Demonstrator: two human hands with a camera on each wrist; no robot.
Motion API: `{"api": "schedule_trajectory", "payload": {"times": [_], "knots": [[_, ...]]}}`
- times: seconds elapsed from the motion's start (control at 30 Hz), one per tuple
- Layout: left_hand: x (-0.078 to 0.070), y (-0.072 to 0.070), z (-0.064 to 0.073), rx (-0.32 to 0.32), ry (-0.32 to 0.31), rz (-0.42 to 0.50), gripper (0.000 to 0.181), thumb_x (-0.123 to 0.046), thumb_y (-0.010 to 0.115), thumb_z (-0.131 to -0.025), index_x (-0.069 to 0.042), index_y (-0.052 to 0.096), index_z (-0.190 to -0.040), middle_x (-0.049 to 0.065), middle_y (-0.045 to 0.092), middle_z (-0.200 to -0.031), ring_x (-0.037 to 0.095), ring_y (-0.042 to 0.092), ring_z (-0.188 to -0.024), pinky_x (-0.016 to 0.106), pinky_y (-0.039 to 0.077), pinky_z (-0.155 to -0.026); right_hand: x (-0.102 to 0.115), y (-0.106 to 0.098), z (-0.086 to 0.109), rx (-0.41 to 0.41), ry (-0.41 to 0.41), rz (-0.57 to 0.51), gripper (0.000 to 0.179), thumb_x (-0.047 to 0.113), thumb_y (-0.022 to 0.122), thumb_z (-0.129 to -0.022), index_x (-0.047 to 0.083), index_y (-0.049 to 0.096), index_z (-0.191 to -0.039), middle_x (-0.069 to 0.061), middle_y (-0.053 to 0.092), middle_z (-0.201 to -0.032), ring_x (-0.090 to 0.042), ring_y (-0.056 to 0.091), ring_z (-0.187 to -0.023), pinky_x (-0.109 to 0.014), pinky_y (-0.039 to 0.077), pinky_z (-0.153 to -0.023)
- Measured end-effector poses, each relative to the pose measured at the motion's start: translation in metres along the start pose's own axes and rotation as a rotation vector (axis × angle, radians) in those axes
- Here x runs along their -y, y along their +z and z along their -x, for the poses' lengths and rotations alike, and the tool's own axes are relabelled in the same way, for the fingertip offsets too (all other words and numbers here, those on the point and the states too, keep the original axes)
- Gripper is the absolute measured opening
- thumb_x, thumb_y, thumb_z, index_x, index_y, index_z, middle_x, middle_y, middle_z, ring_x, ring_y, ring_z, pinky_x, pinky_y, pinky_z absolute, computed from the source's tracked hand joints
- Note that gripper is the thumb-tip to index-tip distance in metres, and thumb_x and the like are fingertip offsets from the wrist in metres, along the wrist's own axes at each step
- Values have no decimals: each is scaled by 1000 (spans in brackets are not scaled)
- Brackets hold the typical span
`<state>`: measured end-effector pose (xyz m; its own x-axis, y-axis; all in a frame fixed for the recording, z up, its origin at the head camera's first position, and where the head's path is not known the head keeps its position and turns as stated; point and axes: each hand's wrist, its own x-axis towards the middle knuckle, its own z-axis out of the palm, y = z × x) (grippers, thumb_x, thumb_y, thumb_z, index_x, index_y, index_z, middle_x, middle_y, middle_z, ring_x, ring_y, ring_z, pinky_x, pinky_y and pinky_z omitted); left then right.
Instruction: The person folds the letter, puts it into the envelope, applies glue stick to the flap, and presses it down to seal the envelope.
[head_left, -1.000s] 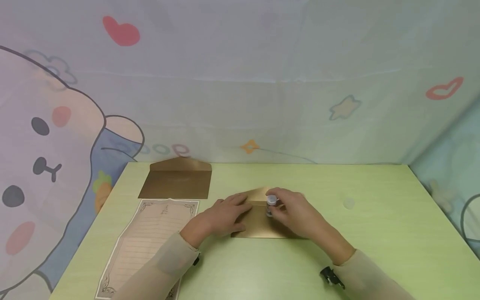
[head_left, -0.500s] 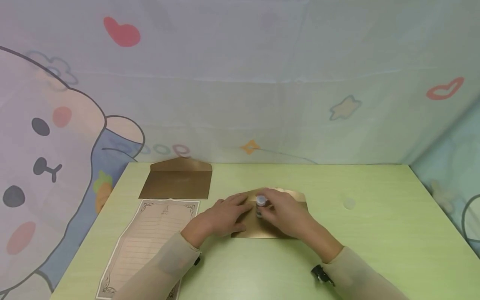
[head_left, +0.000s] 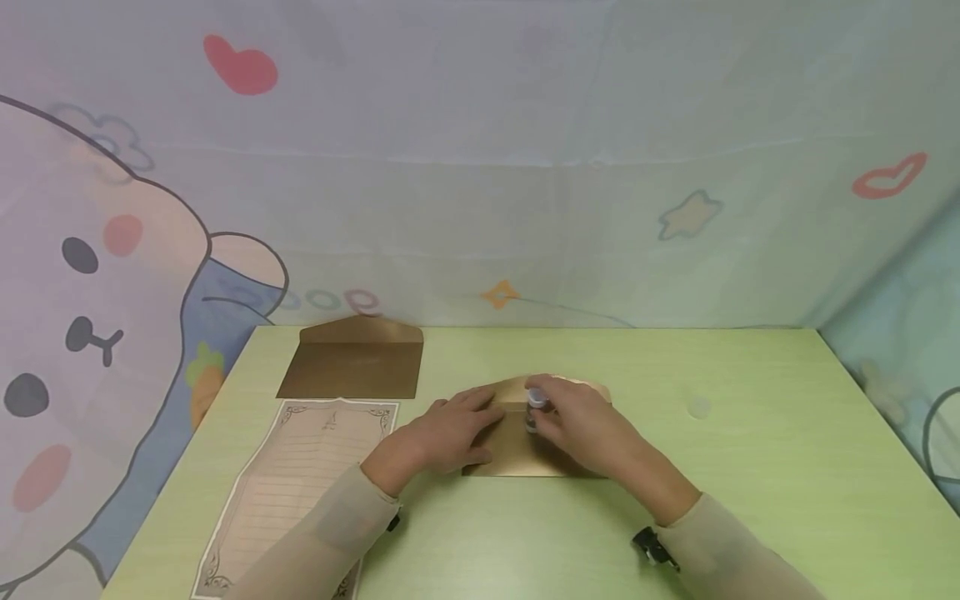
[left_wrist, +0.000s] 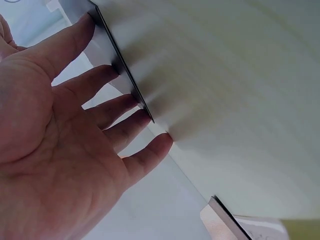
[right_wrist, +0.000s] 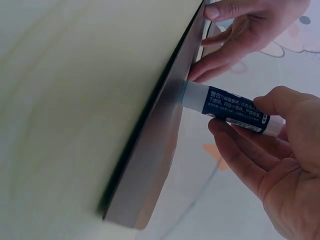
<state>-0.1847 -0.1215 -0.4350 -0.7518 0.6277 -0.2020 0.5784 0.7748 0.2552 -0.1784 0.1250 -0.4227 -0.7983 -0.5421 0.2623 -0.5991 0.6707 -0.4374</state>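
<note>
A gold envelope (head_left: 495,454) lies on the table with its flap spread away from the person. My left hand (head_left: 453,429) rests on its left side; in the left wrist view the fingers (left_wrist: 95,80) are spread, most tips on the envelope and the little finger on the table beside it. My right hand (head_left: 588,421) grips a glue stick (right_wrist: 235,107), white with a dark blue printed label. The glue stick stands upright, its lower end against the envelope near the fold. In the head view only its pale top and part of its side show between thumb and fingers.
Another gold-brown envelope (head_left: 352,371), flap spread, lies at the back left. Below it is a lined sheet with an ornate border (head_left: 277,483), partly under the left sleeve. A small translucent cap-like disc (head_left: 698,407) sits on the table (head_left: 772,467) to the right.
The right hand with the glue stick has slid left across the envelope, then part of the way back right. The left hand has stayed in place.
</note>
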Motion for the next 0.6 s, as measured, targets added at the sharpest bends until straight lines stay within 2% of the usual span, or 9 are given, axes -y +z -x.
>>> {"api": "schedule_trajectory", "payload": {"times": [0.13, 0.6], "knots": [[0, 0, 0, -5, -1, 2, 63, -34, 71, -104, -11, 50, -158, 16, 30, -171, 35, 28, -157, 60, 39, -115, -5, -7, 6, 3, 23, -10, 25, 10, 72, -101, 6, 64, -125, 4, 70, -99, -9, 62, -79, -31, 56, -72], [-1, -2, 3, 0, 12, 23, 64, -33, 71, -105, -8, 49, -159, 16, 30, -170, 36, 27, -157, 63, 37, -116, -24, -24, 26, -23, 40, 2, 21, 8, 70, -102, 7, 66, -123, 4, 70, -99, -8, 60, -80, -31, 55, -71]]}}
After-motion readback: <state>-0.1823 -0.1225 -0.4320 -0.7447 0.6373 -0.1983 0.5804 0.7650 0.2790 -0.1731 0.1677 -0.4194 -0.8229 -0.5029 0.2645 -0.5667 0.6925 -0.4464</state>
